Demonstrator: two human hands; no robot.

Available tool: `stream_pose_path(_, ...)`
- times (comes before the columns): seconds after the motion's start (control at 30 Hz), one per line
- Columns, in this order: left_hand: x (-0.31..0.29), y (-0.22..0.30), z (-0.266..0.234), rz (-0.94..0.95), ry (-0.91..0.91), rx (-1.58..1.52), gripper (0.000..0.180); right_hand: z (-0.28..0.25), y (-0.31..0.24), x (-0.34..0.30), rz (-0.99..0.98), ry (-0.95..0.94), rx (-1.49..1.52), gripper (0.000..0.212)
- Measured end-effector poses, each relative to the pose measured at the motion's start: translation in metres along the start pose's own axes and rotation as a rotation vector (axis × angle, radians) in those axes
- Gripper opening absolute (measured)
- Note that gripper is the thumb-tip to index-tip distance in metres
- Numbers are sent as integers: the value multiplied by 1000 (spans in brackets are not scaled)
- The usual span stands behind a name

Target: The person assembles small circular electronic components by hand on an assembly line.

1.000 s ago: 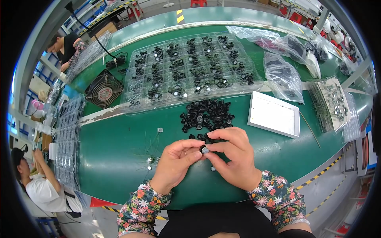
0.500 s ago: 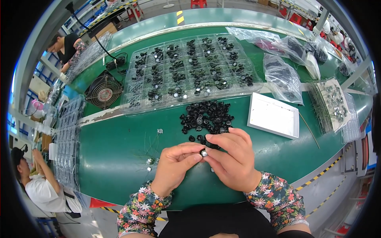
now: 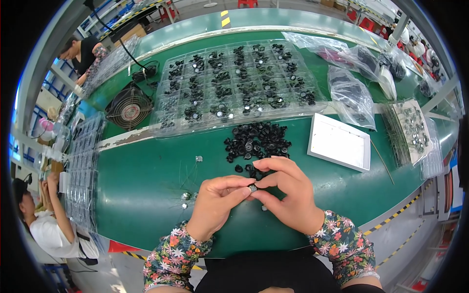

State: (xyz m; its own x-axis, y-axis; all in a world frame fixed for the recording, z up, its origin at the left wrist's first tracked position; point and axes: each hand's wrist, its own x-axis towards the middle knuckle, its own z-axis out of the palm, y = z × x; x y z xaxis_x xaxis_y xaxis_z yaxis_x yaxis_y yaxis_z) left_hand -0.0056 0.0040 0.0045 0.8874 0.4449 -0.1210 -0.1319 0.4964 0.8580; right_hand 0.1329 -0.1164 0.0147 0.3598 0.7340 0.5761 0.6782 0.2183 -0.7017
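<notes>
Between my two hands sits a small round black part with a silvery face (image 3: 252,188), near the front of the green table. The thumb and forefinger of my left hand (image 3: 217,198) pinch it from the left. From the other side, my right hand (image 3: 289,193) pinches it with thumb and fingertips. Just beyond my fingers lies a heap of small black round caps (image 3: 256,139), with a few loose ones closer in. Left of my left hand are small silvery parts with thin wires (image 3: 185,196). One more silvery piece (image 3: 264,207) lies under my right hand.
A clear compartment tray (image 3: 234,88) of black parts spans the back. A white shallow box (image 3: 339,141) and a thin stick (image 3: 382,162) lie right, near a board of wired parts (image 3: 415,129). A black fan (image 3: 129,107) stands left. Two people work at the left.
The small part has turned slightly between my fingertips, its silvery face now more toward me. My right fingers have shifted a little. The view has moved slightly.
</notes>
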Motion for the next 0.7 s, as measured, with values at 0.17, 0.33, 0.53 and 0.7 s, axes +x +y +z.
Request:
stream_pose_path(0.17, 0, -1, 2, 24, 13, 47, 19, -1, 2, 1, 259, -67, 265, 20)
stream_pose_path(0.33, 1, -4, 5, 88, 3, 121, 20, 2, 9, -2, 437, -84, 546, 17)
stream_pose_path(0.53, 0, -5, 3, 109, -31, 147, 24, 2, 9, -3, 485, -74, 589, 16)
stream_pose_path(0.7, -1, -4, 3, 125, -45, 169, 26, -1, 11, -4, 489, -114, 591, 14)
